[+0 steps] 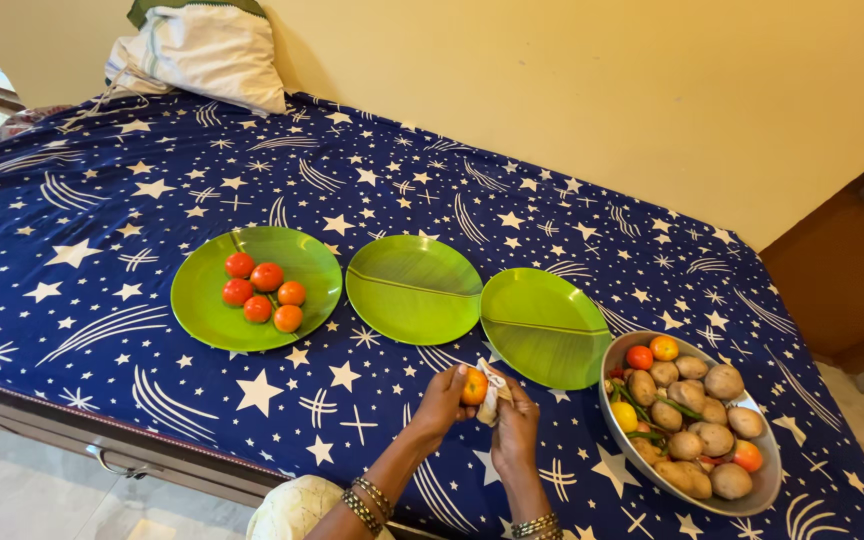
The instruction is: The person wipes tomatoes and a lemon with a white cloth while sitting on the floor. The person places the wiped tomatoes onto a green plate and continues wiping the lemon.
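Note:
My left hand (pixel 440 402) holds an orange tomato (pixel 474 386) just above the bedsheet, in front of the middle plate. My right hand (pixel 517 420) is right beside it, gripping a small pale cloth (pixel 493 392) pressed against the tomato. Three round green plates lie in a row on the bed: the left plate (pixel 202 300) carries several red and orange tomatoes (pixel 264 290), the middle plate (pixel 414 290) and the right plate (pixel 547 330) are bare. A metal bowl (pixel 767 480) at the right holds potatoes, tomatoes and green beans.
The bed is covered with a dark blue sheet (pixel 102 230) printed with white stars. A white pillow (pixel 202 50) lies at the far left corner against the yellow wall. A wooden cabinet (pixel 852 270) stands at the right. The bed's front edge (pixel 102 440) meets a tiled floor.

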